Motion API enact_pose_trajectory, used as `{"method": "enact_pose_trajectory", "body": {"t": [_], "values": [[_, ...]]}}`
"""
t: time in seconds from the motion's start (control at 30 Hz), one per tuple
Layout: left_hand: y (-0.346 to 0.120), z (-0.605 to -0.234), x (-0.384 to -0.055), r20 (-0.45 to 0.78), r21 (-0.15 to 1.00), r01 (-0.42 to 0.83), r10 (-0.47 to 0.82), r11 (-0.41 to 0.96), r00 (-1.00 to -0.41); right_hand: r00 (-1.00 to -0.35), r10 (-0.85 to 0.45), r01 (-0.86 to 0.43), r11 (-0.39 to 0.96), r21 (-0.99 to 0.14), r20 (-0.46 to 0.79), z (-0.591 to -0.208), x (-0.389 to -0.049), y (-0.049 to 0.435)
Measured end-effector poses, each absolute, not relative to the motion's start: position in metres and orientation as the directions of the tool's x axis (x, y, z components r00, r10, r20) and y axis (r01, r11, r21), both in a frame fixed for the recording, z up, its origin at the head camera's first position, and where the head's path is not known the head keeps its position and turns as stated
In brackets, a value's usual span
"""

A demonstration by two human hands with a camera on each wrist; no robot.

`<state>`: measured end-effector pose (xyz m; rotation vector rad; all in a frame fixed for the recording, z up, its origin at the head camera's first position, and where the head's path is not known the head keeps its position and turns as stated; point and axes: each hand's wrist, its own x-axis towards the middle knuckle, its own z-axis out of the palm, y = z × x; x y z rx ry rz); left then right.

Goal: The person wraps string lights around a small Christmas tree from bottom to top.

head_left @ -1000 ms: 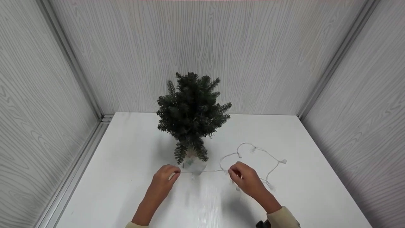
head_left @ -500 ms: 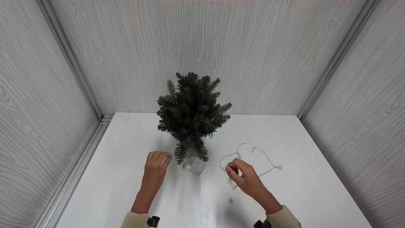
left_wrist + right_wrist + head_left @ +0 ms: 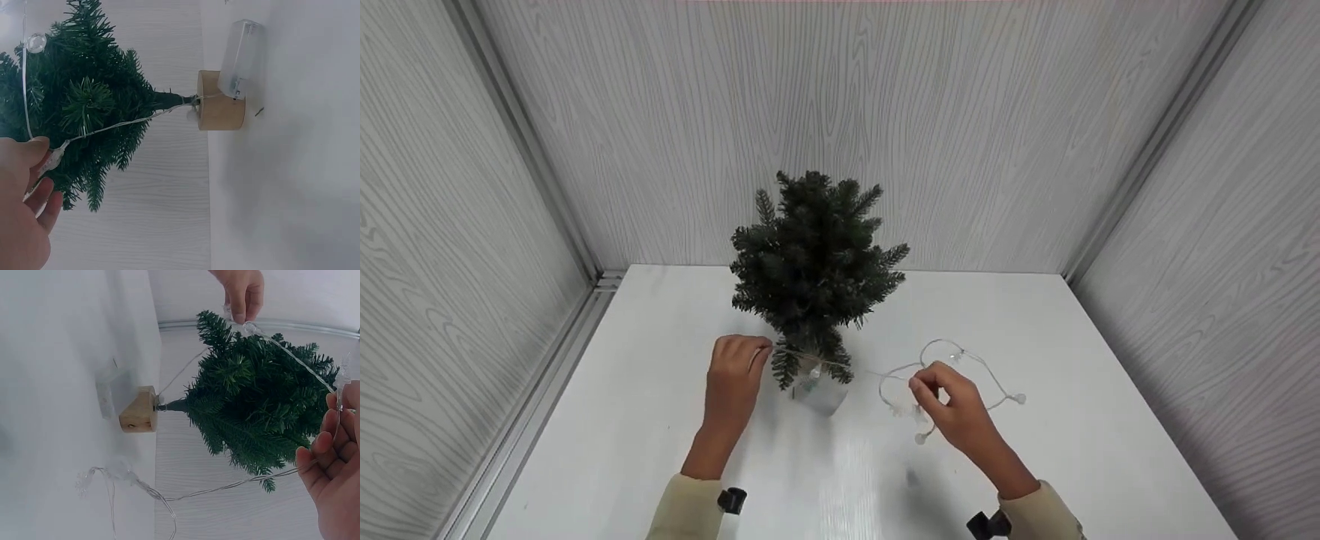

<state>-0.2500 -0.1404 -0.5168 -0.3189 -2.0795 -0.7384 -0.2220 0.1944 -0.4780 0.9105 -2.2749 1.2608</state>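
1 light string [image 3: 295, 357]: spans the front of the tree [image 3: 817, 262], slack looping onto the bench [image 3: 622, 450].
Your left hand [image 3: 735, 367]: pinches the string by the lower branches.
Your right hand [image 3: 952, 405]: fingers curled on it, presumably to control the span.
1 clear box [image 3: 241, 59]: beside the wooden base [image 3: 221, 115], likely anchoring 1 end.
Changed since 1 s ago: your left hand is higher, above box level; tree unmoved.
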Motion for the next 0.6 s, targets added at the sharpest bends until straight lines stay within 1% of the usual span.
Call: {"method": "enact_pose_trajectory", "body": {"t": [0.1, 0.17, 0.3, 0.5, 0.6], "values": [[-0.136, -0.516, -0.252, 0.839, 0.346, 0.496, -0.026, 0.796, -0.543, -0.711, -0.312, -0.701, 0.384, -0.601, 0.63, -0.478, -0.225, 0.2], [-0.133, -0.515, -0.252, 0.85, 0.329, 0.507, -0.015, 0.797, -0.527, -0.719, -0.286, -0.69, 0.402, -0.602, 0.634, -0.476, -0.227, 0.203], [-0.128, -0.513, -0.25, 0.859, 0.314, 0.527, 0.001, 0.79, -0.513, -0.749, -0.24, -0.652, 0.434, -0.622, 0.617, -0.472, -0.231, 0.209], [-0.12, -0.517, -0.248, 0.867, 0.293, 0.561, 0.031, 0.774, -0.497, -0.764, -0.203, -0.625, 0.471, -0.623, 0.613, -0.467, -0.242, 0.221], [-0.114, -0.52, -0.247, 0.869, 0.286, 0.554, 0.032, 0.782, -0.494, -0.772, -0.192, -0.611, 0.488, -0.623, 0.606, -0.464, -0.248, 0.227]]}}
